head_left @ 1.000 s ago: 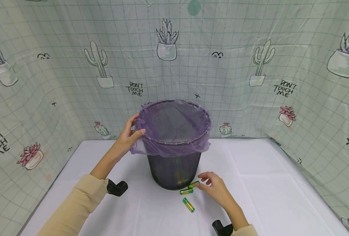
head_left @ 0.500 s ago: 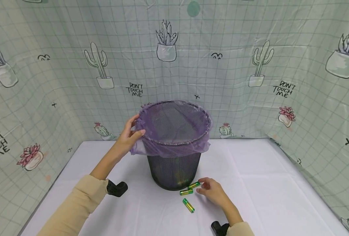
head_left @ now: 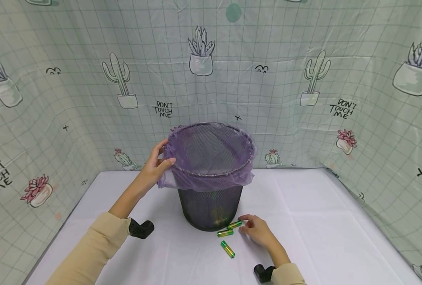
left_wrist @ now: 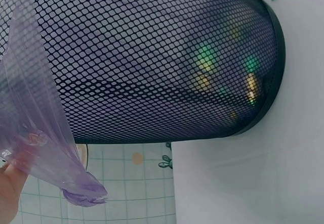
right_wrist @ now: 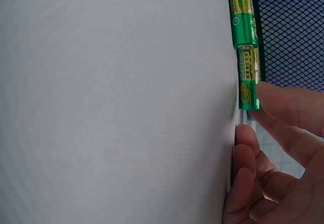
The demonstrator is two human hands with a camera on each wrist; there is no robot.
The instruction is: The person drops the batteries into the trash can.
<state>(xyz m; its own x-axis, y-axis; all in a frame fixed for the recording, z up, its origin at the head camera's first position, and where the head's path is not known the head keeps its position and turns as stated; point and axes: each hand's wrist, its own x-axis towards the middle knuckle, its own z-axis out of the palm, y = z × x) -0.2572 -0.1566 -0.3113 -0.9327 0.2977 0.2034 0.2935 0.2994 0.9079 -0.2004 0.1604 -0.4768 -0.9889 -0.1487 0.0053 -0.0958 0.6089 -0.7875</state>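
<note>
A black mesh wastebasket (head_left: 211,206), lined with a purple bag (head_left: 207,182), stands upright on the table. My left hand (head_left: 154,166) holds its left rim over the bag. Through the mesh in the left wrist view, green and gold batteries (left_wrist: 205,59) show inside. At the basket's foot lies one green and gold battery (head_left: 234,225), with the thumb and index finger of my right hand (head_left: 260,233) spread around its right end. The thumb appears near or against that end in the right wrist view. A second battery (head_left: 225,233) touches it; a third battery (head_left: 227,249) lies nearer me.
A white cloth (head_left: 303,221) covers the table. Hanging cloth with cactus prints (head_left: 202,95) encloses the back and both sides. A black wrist mount (head_left: 141,228) sits at the left cuff, another black mount (head_left: 263,273) at the right.
My right hand drew back a little from the battery at the basket's foot, then came slightly closer to its end again. The left hand and basket stay put.
</note>
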